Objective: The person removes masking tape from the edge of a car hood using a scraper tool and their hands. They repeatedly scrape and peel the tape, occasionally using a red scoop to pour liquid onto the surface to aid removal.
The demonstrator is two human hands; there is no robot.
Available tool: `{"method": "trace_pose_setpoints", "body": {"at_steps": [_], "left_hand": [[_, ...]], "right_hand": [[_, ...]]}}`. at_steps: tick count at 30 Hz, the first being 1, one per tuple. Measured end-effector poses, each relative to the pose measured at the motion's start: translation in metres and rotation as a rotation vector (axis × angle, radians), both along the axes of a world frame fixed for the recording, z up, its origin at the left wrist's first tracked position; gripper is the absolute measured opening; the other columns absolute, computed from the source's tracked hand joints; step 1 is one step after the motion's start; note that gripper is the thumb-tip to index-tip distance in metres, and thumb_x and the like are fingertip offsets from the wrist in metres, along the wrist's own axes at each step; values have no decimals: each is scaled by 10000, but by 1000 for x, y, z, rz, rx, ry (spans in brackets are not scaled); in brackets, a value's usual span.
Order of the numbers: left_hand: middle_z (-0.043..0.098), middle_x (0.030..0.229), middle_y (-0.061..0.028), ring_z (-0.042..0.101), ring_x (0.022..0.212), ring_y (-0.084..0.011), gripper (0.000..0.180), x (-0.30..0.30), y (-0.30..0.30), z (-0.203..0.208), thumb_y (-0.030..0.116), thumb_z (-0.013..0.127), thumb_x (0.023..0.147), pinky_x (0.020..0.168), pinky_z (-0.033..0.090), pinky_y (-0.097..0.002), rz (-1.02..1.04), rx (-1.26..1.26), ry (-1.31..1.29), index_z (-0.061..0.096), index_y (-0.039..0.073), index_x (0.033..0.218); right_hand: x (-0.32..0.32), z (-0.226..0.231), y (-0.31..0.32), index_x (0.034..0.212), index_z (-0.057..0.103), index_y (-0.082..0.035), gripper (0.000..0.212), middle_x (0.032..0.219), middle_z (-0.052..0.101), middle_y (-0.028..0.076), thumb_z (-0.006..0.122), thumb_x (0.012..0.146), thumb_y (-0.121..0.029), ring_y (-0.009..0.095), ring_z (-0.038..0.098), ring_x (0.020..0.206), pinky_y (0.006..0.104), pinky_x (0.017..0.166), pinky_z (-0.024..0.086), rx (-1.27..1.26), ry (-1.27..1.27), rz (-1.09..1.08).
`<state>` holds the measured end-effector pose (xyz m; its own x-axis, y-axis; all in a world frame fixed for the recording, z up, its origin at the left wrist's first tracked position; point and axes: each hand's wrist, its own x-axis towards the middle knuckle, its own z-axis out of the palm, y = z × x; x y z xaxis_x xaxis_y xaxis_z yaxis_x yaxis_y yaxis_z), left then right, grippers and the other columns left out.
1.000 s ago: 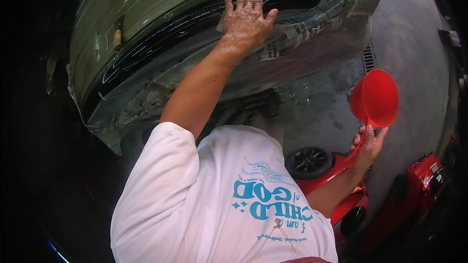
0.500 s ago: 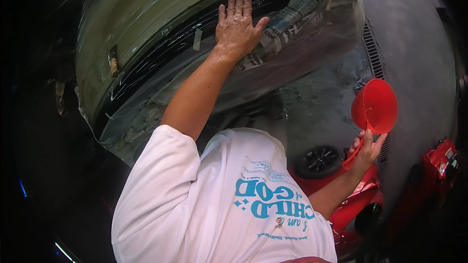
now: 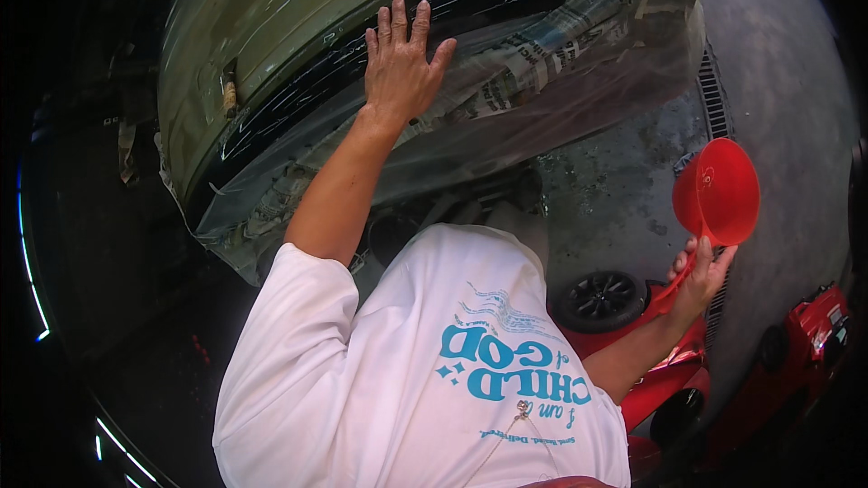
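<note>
My left hand (image 3: 400,63) lies flat with its fingers spread on a wet, glossy black panel (image 3: 461,16) of a vehicle body. Above this panel curves an olive-green body section (image 3: 298,0), and below it runs masking of newspaper (image 3: 533,59) and clear plastic film (image 3: 579,104). White streaks of reflected light cross the black surface. Off to the right, the fingers of my right hand (image 3: 701,282) are wrapped round the handle of a red plastic dipper (image 3: 723,192). The dipper's round bowl is raised above the floor; whether it holds water I cannot tell.
A red vehicle with a black wheel (image 3: 601,301) is below my right forearm, and another red vehicle (image 3: 818,325) is at the far right. A drain grate (image 3: 714,95) crosses the wet concrete floor (image 3: 606,181). A small brownish piece (image 3: 230,95) sticks to the green body section.
My left hand has slid leftward along the black panel, fingers still spread. The dipper stays in my right hand. The view has shifted slightly, moving the surroundings to the right.
</note>
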<state>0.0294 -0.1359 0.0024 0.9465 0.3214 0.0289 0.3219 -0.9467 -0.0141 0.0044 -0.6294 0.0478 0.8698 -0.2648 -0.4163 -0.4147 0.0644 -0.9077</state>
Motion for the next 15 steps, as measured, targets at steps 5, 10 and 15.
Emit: {"method": "trace_pose_setpoints", "body": {"at_steps": [5, 10, 15], "left_hand": [[224, 1782, -195, 165, 1653, -426, 805, 15, 0, 0, 683, 359, 1100, 1312, 149, -655, 11, 35, 21, 252, 199, 1735], [202, 1794, -168, 134, 1666, -382, 896, 23, -6, -12, 740, 321, 1079, 1334, 124, -611, -1, 56, 5, 207, 144, 1738], [172, 1803, -150, 103, 1676, -335, 957, 27, -14, -18, 748, 283, 1078, 1355, 102, -557, -65, 18, -9, 166, 57, 1729]], "right_hand": [[-2, 4, 8, 1728, 92, -116, 821, 919, 620, 38, 619, 1101, -156, 68, 539, 595, 220, 455, 430, -1, 24, -12], [-10, 1, 9, 1734, 61, -120, 849, 917, 618, 37, 623, 1099, -159, 68, 538, 593, 220, 450, 430, 1, 35, 1], [-20, 5, 14, 1737, 24, -130, 886, 920, 620, 40, 634, 1096, -169, 74, 548, 592, 225, 448, 442, -17, 34, -19]]}}
